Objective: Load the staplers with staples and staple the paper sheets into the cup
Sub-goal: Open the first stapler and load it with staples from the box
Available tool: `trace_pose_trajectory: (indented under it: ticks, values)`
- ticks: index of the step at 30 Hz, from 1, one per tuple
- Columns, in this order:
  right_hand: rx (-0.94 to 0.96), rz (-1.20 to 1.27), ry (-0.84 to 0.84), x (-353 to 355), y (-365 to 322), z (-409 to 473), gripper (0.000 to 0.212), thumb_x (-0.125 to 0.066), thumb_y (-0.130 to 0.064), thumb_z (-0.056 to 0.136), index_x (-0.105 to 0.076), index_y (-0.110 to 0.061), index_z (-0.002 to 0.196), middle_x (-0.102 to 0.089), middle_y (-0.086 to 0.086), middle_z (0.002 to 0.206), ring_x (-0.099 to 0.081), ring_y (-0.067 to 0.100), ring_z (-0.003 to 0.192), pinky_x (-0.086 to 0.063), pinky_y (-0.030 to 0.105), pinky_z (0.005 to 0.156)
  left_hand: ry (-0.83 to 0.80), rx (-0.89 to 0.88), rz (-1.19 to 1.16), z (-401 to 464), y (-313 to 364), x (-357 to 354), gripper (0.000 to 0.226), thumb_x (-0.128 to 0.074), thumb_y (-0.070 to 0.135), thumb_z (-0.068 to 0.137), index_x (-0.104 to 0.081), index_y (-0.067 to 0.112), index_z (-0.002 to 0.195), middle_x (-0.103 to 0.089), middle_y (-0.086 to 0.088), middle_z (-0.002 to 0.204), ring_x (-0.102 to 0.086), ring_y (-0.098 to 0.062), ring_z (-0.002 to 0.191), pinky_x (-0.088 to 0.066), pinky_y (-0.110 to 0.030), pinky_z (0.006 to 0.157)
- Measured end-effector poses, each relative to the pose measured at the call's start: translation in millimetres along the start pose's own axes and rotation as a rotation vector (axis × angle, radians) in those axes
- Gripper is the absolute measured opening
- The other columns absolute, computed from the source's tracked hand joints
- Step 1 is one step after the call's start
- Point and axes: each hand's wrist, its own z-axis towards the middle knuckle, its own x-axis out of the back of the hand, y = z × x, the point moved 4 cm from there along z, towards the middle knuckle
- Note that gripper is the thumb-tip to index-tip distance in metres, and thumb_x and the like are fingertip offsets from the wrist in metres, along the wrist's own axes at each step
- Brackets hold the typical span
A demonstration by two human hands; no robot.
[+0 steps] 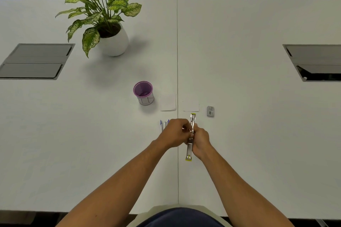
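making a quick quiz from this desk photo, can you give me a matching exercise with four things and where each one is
Things:
1. purple cup
2. potted plant
3. staple box
4. open stapler

Places:
a. far right of the paper sheets
b. held in both hands
c. just left of the paper sheets
d. far left, at the back of the table

Pairs: 1-c, 2-d, 3-a, 4-b
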Motion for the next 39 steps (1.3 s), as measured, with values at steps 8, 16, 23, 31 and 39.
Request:
trace_pose_trajectory:
  ticks: [8, 16, 23, 31, 39]
  values:
    - [0.011, -0.036, -0.046, 1.3, -0.3, 4.2, 0.033, -0.037, -0.024, 0.104, -0.059, -0.006, 0.088, -0.062, 0.011, 0.075, -0.057, 0.020, 0.064, -0.048, 0.034, 0.061, 0.025, -0.070, 0.080, -2.5, -3.4, -5.9, 0.010, -0.064, 0.011, 0.087, -0.070, 0.012, 0.095, -0.066, -0.004, 0.095, -0.065, -0.018, 0.084, -0.055, -0.034, 0.079]
    - [0.010, -0.064, -0.129, 13.7, 9.3, 11.9, 0.031, -0.034, -0.021, 0.105, -0.059, -0.005, 0.095, -0.061, 0.016, 0.083, -0.060, 0.026, 0.071, -0.053, 0.039, 0.067, 0.039, -0.055, 0.212, -2.0, -10.0, -17.1, 0.014, -0.055, 0.013, 0.091, -0.067, 0.007, 0.086, -0.065, -0.005, 0.089, -0.064, -0.021, 0.080, -0.052, -0.035, 0.072]
    - [0.010, -0.348, -0.099, 40.4, 11.6, 24.7, 0.041, -0.036, -0.040, 0.103, -0.059, -0.008, 0.114, -0.071, 0.015, 0.101, -0.071, 0.029, 0.089, -0.058, 0.045, 0.081, 0.059, -0.034, 0.264, 9.3, -26.4, -31.8, 0.017, -0.053, 0.009, 0.092, -0.069, 0.010, 0.100, -0.068, -0.005, 0.102, -0.065, -0.022, 0.092, -0.052, -0.039, 0.082]
    - [0.037, -0.467, 0.049, 86.0, -3.7, 48.7, 0.038, -0.041, -0.041, 0.101, -0.058, -0.009, 0.112, -0.067, 0.013, 0.101, -0.068, 0.024, 0.086, -0.056, 0.042, 0.082, 0.008, 0.026, 0.354, 38.9, -48.4, -50.6, 0.016, -0.054, 0.012, 0.093, -0.068, 0.013, 0.101, -0.067, -0.004, 0.104, -0.064, -0.024, 0.094, -0.052, -0.035, 0.079]
    - [0.092, -0.571, 0.094, 102.1, -30.4, 82.2, 0.034, -0.046, -0.040, 0.100, -0.059, -0.009, 0.106, -0.066, 0.009, 0.092, -0.064, 0.020, 0.075, -0.052, 0.032, 0.066, -0.081, 0.031, 0.451, 65.3, -62.9, -71.0, 0.013, -0.053, 0.004, 0.088, -0.064, 0.011, 0.090, -0.065, -0.004, 0.092, -0.065, -0.023, 0.082, -0.048, -0.030, 0.068]
